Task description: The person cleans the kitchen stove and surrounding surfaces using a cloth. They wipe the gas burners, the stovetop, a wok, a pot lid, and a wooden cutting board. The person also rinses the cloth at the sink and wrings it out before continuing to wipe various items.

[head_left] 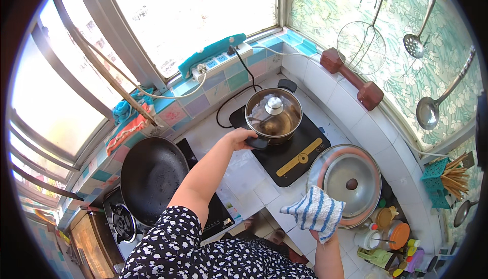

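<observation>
My left hand (240, 139) reaches forward, its fingers closed round the near black side handle (258, 143) of a steel pot (279, 139). The pot has a glass lid (291, 112) with a silver knob and sits on a black induction cooker (274, 163) with a gold panel. A blue-and-white striped cloth (314, 212) is in my right hand (325, 238), whose fingers are partly hidden under it. The cloth hangs over the near-left edge of a large, wide pan with a glass lid (351, 163) and a brown knob; I cannot tell whether they touch.
A black wok (152, 180) stands at the left by a gas burner (123, 222). Behind the cooker, a black cable runs to a power strip (223, 61). A red dumbbell (352, 79) lies on the right ledge beneath hanging ladles. Several jars and bottles (399, 235) crowd the lower right.
</observation>
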{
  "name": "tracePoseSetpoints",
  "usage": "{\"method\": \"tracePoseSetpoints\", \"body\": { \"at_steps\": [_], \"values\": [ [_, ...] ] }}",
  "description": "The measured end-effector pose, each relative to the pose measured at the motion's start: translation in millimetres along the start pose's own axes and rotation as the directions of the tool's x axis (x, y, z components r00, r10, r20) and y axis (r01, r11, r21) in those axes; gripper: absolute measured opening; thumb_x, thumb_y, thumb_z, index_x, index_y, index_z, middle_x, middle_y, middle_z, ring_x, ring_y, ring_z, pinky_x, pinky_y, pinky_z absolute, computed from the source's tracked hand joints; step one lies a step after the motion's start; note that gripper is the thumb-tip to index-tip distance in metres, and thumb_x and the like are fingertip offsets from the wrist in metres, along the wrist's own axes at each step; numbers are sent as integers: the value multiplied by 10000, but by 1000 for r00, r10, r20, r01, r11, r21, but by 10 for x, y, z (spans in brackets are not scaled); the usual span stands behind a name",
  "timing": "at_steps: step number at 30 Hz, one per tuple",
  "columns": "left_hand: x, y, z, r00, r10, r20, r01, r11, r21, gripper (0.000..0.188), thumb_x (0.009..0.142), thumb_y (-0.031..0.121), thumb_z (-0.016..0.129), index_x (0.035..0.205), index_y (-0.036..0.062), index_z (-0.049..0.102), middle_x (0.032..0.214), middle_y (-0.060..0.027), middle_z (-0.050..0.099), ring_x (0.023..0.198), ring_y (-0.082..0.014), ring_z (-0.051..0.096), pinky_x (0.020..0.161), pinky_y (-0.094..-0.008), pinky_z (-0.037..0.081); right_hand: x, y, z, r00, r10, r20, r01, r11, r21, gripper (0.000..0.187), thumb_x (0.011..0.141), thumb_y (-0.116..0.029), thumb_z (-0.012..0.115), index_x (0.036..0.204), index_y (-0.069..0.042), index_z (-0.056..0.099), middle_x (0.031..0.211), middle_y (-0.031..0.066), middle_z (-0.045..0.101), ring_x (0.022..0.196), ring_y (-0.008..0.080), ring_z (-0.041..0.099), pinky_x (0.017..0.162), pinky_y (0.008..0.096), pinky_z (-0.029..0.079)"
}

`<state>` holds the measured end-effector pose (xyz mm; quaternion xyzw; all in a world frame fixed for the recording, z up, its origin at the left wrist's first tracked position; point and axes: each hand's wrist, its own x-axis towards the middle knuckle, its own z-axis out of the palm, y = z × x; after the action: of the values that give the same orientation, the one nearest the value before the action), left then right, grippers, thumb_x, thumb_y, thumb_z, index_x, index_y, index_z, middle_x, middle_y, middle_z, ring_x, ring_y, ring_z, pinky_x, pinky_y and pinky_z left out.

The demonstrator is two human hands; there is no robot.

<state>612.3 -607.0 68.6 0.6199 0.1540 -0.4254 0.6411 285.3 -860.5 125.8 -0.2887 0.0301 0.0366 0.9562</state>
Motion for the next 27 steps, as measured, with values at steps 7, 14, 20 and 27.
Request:
{"method": "tracePoseSetpoints", "body": {
  "at_steps": [7,14,20,27],
  "values": [
    [21,-68,283,998,1,-68,-21,957,-290,283,769,4,503,1048,-35,527,1046,-155,651,963,-254,653,869,-365,540,630,490,-427,993,-87,-82,70,979,-194,636,921,-249,573,1419,14,279,1389,75,401,1272,179,378,1069,321,295],
    [-867,82,-97,992,122,-31,-125,971,-203,318,798,5,451,1072,-115,557,1047,-205,648,998,-279,635,918,-363,494,1765,1163,-354,931,-198,-307,-333,-116,-936,674,938,-469,411,1441,-43,268,1517,244,128,1408,390,114,1115,533,103],
    [-1737,123,-183,975,168,-144,-186,976,-117,287,760,29,488,976,-116,608,941,-204,667,872,-276,660,831,-352,516,2163,1517,-743,916,-367,-162,-349,-531,-772,732,905,-550,412,1470,-114,252,1526,246,94,1412,423,54,1067,645,46],
    [-2146,13,-419,976,138,-166,-166,972,-169,298,742,23,484,979,-112,606,901,-194,666,827,-274,664,795,-353,531,2907,1051,-895,877,-443,-188,-433,-556,-709,743,900,-577,401,1473,-127,255,1535,207,115,1420,391,54,1077,635,20]
  ]
}}
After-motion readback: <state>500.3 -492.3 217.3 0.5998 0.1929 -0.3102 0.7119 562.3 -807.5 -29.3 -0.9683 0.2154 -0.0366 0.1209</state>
